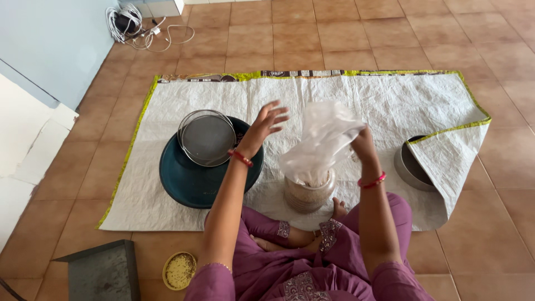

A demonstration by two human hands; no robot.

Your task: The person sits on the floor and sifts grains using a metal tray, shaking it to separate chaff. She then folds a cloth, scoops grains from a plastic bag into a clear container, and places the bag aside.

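Note:
I sit cross-legged on a tiled floor at the edge of a white woven mat (362, 95). My right hand (363, 146) grips a clear plastic bag (320, 139), its lower end hanging into a clear jar (309, 192) of pale grains in front of my knees. My left hand (264, 127) is raised with fingers spread, holding nothing, just left of the bag. Below that hand a round metal sieve (206, 136) rests tilted on a dark teal round tray (192, 178).
A steel bowl (411, 167) sits at the right, partly under the folded mat corner. A small yellow lid of grains (179, 271) and a dark grey box (103, 273) lie near my left knee. White cables (136, 28) lie by the far wall.

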